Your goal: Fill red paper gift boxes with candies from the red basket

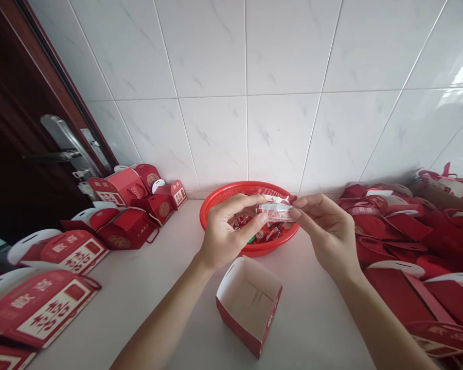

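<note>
Over the red plastic basket, a small wrapped sweet in white and red printed film is stretched between my two hands. My left hand pinches its left end with thumb and fingers. The right end is held by the thumb and fingertips of my right hand. Behind it shows another white and red wrapper, and I cannot tell whether it is held too. Several red-wrapped sweets lie in the basket. Below my hands stands a red box, its top open and its pale inside bare.
Closed red gift boxes stand in a row along the left. On the right is a heap of red boxes and bags. A tiled wall rises behind the white tabletop. A dark door is at the left.
</note>
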`<state>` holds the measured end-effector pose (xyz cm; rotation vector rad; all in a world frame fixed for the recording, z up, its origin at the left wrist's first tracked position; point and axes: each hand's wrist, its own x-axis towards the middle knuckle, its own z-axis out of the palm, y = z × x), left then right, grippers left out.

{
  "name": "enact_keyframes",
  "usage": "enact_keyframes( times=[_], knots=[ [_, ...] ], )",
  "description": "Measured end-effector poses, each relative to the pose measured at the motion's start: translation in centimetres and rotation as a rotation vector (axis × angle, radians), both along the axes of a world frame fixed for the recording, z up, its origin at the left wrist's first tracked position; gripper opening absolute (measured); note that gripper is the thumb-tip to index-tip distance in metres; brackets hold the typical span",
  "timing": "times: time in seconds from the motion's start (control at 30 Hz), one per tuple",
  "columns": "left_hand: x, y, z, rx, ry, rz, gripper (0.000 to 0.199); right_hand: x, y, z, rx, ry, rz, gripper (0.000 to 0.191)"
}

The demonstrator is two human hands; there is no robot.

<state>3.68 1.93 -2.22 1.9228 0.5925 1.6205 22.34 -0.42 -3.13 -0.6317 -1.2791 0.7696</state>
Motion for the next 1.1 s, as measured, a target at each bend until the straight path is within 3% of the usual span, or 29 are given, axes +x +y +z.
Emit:
enact_keyframes(
  times=[1.1],
  knots=[
    [0.05, -0.28, 0.53, -0.039, 0.025, 0.043, 0.014, 0.07, -0.21, 0.35, -0.036, -0.064, -0.033, 0.019]
  ],
)
